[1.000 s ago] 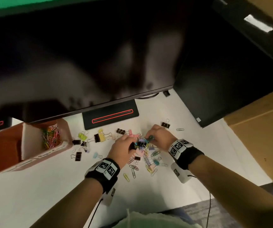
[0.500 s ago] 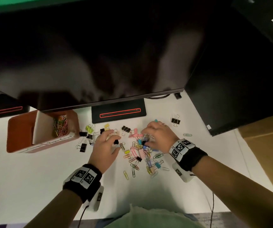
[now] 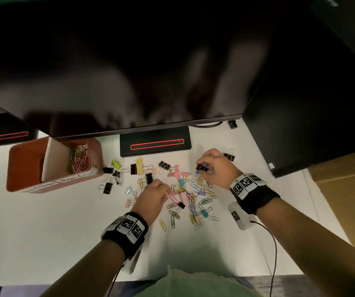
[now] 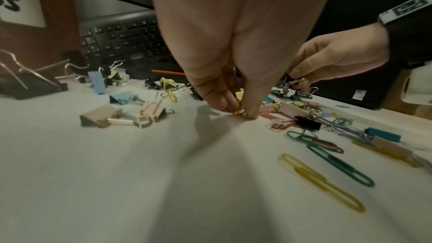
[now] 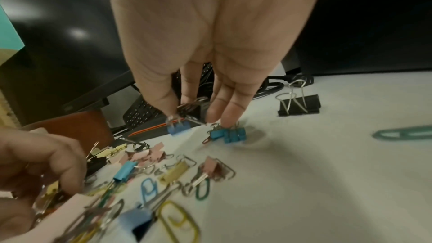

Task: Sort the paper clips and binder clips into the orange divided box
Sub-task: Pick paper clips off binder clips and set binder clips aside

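Observation:
The orange divided box (image 3: 25, 159) stands at the left; its right compartment holds coloured paper clips (image 3: 78, 157). A scattered pile of paper clips and binder clips (image 3: 193, 202) lies mid-table. My left hand (image 3: 164, 192) is at the pile's left edge, thumb and fingertips pinching a small gold clip (image 4: 239, 113) against the table. My right hand (image 3: 202, 168) hovers above the pile's far right, its thumb and fingers holding a black binder clip (image 5: 195, 107). A small blue binder clip (image 5: 177, 128) hangs at the thumb tip.
A large dark monitor overhangs the back of the table, with its stand base (image 3: 155, 143) behind the pile. A black computer case (image 3: 300, 129) stands at the right, and a keyboard (image 4: 121, 40) lies under the monitor. Loose binder clips (image 3: 133, 169) lie between box and pile. One black clip (image 3: 229, 156) lies behind my right hand.
Both hands were together on the pile. My left hand went left, then came back to the pile's left edge. My right hand rose toward the far right with a black binder clip.

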Demonstrator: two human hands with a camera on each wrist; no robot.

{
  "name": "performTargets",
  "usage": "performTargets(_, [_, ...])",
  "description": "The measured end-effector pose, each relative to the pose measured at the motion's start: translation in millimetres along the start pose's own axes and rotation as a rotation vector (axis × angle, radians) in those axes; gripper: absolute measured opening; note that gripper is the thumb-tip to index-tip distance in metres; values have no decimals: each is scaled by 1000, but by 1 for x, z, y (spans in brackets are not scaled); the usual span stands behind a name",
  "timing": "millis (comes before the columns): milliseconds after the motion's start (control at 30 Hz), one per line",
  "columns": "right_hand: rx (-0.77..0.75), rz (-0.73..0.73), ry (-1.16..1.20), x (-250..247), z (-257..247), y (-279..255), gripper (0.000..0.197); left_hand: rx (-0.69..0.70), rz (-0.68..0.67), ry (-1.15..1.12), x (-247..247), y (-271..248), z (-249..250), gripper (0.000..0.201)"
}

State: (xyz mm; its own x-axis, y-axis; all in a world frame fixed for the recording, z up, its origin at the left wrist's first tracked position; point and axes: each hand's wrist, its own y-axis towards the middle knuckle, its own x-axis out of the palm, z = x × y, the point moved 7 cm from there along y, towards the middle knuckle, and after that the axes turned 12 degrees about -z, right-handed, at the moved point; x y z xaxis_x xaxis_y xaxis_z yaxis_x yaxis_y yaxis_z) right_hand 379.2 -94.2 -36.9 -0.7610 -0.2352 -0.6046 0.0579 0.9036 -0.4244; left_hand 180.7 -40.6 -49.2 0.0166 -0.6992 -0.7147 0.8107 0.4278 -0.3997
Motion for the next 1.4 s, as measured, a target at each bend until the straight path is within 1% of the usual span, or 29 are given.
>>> performTargets(133, [-31, -142, -79, 13, -2, -9, 45, 5, 20, -84, -2, -6, -8, 17])
performTargets(200, [-15, -104, -86, 10, 1, -11, 46, -10, 20, -133, -5, -11, -14, 20])
performTargets(267, [25, -3, -86, -4, 4, -7, 39, -17, 22, -156, -9, -17, -20, 28])
performTargets(333, [72, 56, -101, -16, 5, 1, 39, 0, 72, -140, -17, -21, -24, 28])
performTargets(400, [125, 3, -148, -17, 8, 13, 46, 6, 104, -107, -22, -21, -29, 31])
performTargets(467, [172, -83, -205, -14, 8, 23, 49, -12, 68, -41, -22, -16, -32, 41])
performTargets(533, [200, -117, -252, -13, 7, 29, 40, -26, 0, 45, -18, -10, -32, 43])
performTargets(600, [215, -118, -279, -14, 5, 32, 28, -35, -33, 86, -17, -5, -31, 36])
performTargets(667, [228, -107, -267, -15, 6, 32, 20, -39, -15, 76, -18, -2, -31, 25])
performTargets(733, [239, -103, -235, -17, 8, 29, 19, -44, 10, 68, -18, 0, -34, 16])
performTargets(833, [243, -58, -196, -28, 12, 22, 22, -45, 22, 67, -17, 0, -35, 12])
performTargets(933, [258, 47, -201, -44, 13, 15, 25, -39, 36, 44, -18, -4, -36, 11])
performTargets(1000, [239, 98, -220, -47, 10, 12, 28, -33, 68, 2, -21, -7, -36, 10])
performTargets(1033, [207, 97, -236, -44, 6, 11, 29, -32, 87, -28, -22, -8, -37, 10])
performTargets(1100, [145, 12, -294, -28, -1, 13, 35, -40, 124, -90, -27, -12, -36, 11])
performTargets(1167, [141, -89, -375, -10, -1, 16, 41, -58, 159, -156, -32, -15, -36, 15])
performTargets(1200, [152, -105, -393, -6, 0, 16, 41, -66, 170, -184, -34, -17, -36, 18])
performTargets(1300, [168, -68, -367, -5, 3, 16, 32, -72, 166, -217, -37, -19, -38, 23])
performTargets(1400, [168, -52, -296, -10, 2, 14, 32, -51, 153, -209, -38, -21, -39, 26])
